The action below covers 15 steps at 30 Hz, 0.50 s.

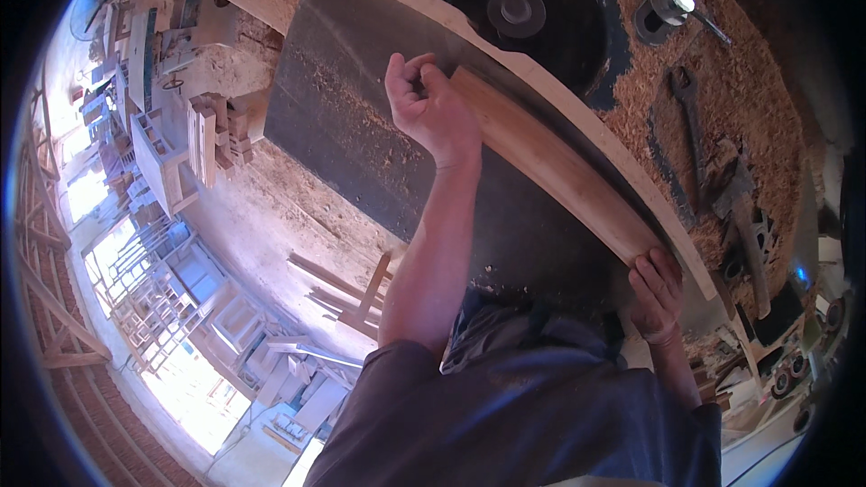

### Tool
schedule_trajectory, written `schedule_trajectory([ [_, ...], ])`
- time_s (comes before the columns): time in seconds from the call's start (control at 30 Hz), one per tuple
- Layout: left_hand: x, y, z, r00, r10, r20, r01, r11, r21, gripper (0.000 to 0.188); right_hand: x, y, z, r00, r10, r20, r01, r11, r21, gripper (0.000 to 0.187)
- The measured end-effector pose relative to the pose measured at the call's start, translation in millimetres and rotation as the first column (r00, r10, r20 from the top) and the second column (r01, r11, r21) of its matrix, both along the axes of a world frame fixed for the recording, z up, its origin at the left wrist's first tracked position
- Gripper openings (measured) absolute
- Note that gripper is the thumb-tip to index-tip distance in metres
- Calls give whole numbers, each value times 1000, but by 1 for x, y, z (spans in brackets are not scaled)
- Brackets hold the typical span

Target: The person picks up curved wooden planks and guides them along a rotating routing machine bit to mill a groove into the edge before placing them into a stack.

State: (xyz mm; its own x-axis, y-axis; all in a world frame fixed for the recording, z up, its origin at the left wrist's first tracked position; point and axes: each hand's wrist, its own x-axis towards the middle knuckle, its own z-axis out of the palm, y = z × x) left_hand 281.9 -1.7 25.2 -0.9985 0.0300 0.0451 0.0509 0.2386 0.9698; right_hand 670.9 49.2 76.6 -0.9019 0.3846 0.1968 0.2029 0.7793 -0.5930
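Observation:
A long, smooth wooden piece (550,162) lies slantwise on a dark metal machine table (361,36), alongside a pale wooden fence strip (577,99). Its near right end is in the grip of my right hand (657,293), fingers over the top edge. My left hand (435,117) is beside the far left end, with the wrist and heel next to the wood. The left fingers are loosely curled and apart, pointing away from the piece, and I see nothing between them. Part of the wood's far end is hidden behind this hand.
Beyond the fence are a black round machine part (516,13), a shiny metal knob (672,4) and a wrench (690,126) among wood shavings (749,63). Sawdust lies on the table. Stacked wood blocks (212,135) and wooden frames (162,307) stand on the left.

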Motion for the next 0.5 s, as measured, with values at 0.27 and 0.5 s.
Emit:
schedule_trajectory([
  [0.27,-2,10,4,999,-42,-34,39,996,-86,44,4,3,-5,1000,-17,-7,17,999,-27,21],
  [0.5,-1,18,11,999,-50,3,50,998,-47,51,0,5,-4,999,-38,-2,38,999,3,20],
])
